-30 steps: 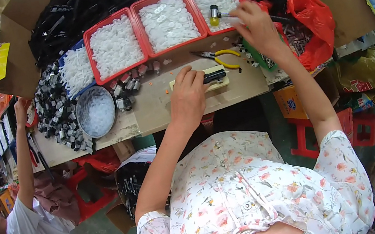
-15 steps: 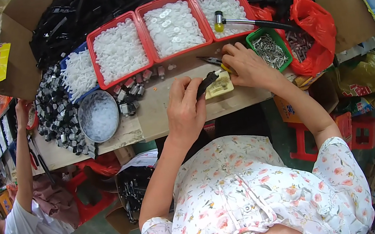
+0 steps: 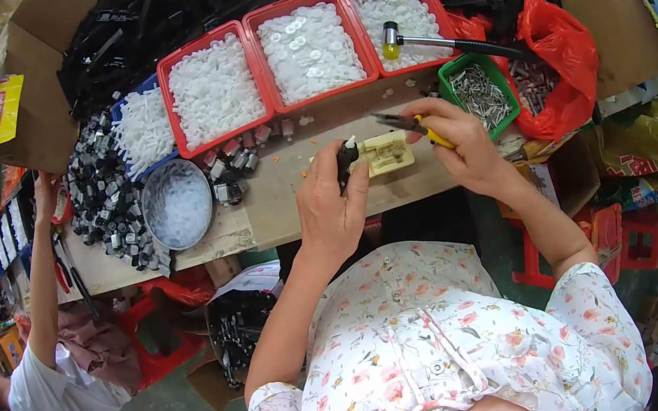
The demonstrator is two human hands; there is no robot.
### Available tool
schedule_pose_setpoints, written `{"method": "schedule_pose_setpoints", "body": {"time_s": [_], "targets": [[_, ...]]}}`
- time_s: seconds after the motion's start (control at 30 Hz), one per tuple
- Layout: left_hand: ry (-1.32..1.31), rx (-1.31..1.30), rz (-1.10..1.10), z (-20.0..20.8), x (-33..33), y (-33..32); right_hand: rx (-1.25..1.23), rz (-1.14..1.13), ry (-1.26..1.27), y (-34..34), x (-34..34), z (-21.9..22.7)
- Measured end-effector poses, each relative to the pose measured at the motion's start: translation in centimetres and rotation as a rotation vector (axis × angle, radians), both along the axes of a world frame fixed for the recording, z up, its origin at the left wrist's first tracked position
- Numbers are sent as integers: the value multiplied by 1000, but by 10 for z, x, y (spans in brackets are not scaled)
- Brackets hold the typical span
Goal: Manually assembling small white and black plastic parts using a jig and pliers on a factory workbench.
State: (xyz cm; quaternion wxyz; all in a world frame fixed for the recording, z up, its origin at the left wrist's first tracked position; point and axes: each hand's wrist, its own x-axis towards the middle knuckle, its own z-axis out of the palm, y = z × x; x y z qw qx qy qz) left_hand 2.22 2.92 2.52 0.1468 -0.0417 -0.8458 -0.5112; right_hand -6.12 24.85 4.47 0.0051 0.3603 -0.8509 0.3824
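My left hand (image 3: 328,212) is closed around a small black plastic part (image 3: 346,169) with a white tip pointing up. In my right hand (image 3: 471,150) are pliers (image 3: 400,121) with dark jaws and yellow handles; the jaws point left, raised over the bench and apart from the black part. Between my hands a shallow cream-coloured block (image 3: 400,159) rests on the table. Just beyond my right hand stands a green tray (image 3: 469,59) of small metal pins.
Red trays (image 3: 271,108) of white plastic pieces line the back, with a hammer (image 3: 450,43) lying across one. A round metal bowl (image 3: 211,213), a heap of black-and-silver parts (image 3: 101,184) and a red bag (image 3: 561,50) flank the work spot. A co-worker (image 3: 60,376) reaches in at left.
My right hand has picked the pliers up off the table and drawn them back toward me. My left hand has shifted slightly, turning the black part more upright.
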Motion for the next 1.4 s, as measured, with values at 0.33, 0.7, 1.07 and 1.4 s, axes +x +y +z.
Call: {"method": "schedule_pose_setpoints", "body": {"time_s": [0.33, 0.7, 1.07, 1.4], "targets": [[45, 20, -19, -2, 0, 3, 106, 117, 139, -13, 12, 1], [-728, 1188, -667, 8, 13, -15, 142, 198, 110, 0, 28, 17], [-232, 609, -311, 6, 10, -2, 237, 111, 233, 2, 30, 29], [-86, 243, -298, 20, 15, -2, 277, 153, 147, 2, 39, 25]]}}
